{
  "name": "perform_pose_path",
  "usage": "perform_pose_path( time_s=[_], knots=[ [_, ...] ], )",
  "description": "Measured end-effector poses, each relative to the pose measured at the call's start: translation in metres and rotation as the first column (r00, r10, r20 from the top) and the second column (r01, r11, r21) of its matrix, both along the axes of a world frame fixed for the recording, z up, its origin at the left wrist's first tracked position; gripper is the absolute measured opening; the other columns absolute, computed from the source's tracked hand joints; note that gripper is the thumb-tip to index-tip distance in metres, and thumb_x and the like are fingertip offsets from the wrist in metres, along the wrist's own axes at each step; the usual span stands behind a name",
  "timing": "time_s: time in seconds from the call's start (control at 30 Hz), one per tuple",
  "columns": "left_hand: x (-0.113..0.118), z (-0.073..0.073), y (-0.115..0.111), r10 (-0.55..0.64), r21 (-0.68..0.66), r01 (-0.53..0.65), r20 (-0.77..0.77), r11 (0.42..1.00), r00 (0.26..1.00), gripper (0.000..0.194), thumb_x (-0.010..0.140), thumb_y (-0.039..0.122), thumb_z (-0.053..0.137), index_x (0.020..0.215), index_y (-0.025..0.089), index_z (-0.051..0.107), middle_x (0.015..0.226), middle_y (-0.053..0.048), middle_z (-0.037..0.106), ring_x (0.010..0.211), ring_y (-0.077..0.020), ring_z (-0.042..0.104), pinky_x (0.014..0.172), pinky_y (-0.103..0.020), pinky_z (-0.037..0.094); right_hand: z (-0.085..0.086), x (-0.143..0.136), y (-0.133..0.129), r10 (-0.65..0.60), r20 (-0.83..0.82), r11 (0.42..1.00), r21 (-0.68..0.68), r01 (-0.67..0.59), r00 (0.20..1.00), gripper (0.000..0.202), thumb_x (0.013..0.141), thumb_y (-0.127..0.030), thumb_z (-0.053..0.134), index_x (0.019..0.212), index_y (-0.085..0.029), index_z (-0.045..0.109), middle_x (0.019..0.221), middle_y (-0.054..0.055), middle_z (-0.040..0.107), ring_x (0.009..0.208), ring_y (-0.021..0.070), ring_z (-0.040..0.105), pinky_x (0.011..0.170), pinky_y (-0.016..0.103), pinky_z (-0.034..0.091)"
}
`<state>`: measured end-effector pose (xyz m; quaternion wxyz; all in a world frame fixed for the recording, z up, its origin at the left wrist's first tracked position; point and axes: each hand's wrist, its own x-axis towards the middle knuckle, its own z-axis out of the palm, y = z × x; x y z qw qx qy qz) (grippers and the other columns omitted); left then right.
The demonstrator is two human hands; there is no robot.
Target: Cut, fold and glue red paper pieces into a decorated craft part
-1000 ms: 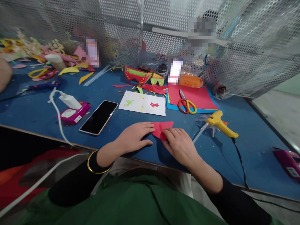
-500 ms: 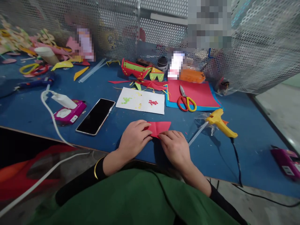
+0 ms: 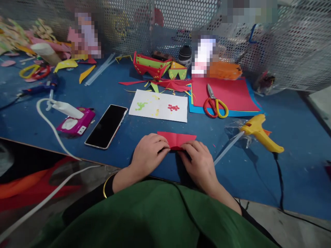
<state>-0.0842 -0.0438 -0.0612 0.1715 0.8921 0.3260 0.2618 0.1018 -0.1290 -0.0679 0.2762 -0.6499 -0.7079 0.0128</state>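
A folded piece of red paper (image 3: 176, 139) lies near the front edge of the blue table, with a crease down its middle. My left hand (image 3: 150, 151) pinches its left lower part; the fingers are curled together at its edge. At the right lower edge my right hand (image 3: 198, 161) grips the same piece between thumb and fingers. Just beyond it is a white card (image 3: 158, 115) with small green, yellow and red paper bits on it. Red-and-yellow-handled scissors (image 3: 212, 98) rest on a stack of red sheets (image 3: 232, 94).
A black phone (image 3: 106, 126) and a magenta power strip (image 3: 77, 122) lie to the left. To the right is a yellow glue gun (image 3: 262, 132) with a cord. Paper glasses (image 3: 151, 67) stand at the back, beside red scraps (image 3: 176, 84). A blue glue gun (image 3: 38, 89) lies far left.
The view has shifted, so items on the right appear farther right. The red paper shows wider between my hands, and my right hand is a little farther from my left.
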Motion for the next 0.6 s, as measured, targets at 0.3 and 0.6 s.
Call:
perform_pose_path(
  time_s=[0.3,0.6],
  knots=[
    [0.0,0.0014,0.0025,0.036,-0.091,-0.029,0.076,0.995,0.996,0.006,0.089,0.02,0.071,0.084,0.019,0.07,0.095,-0.003,0.073,0.092,-0.0211,0.064,0.083,-0.038,0.05,0.001,0.0013,-0.0006,-0.127,-0.143,0.991,-0.067,0.118,0.982,0.013,0.097,-0.024,0.061,0.086,-0.02,0.067,0.085,0.005,0.066,0.08,0.0213,0.058,0.073,0.035,0.041],
    [-0.0003,0.0037,0.0033,0.05,-0.141,-0.04,0.065,0.989,0.997,0.005,0.088,0.02,0.072,0.085,0.019,0.068,0.098,-0.005,0.071,0.095,-0.0224,0.062,0.083,-0.038,0.051,0.0039,-0.0037,0.0009,-0.193,-0.064,0.977,-0.101,0.186,0.979,0.02,0.099,-0.028,0.056,0.081,-0.021,0.061,0.083,0.006,0.063,0.08,0.0221,0.056,0.074,0.037,0.039]
  ],
)
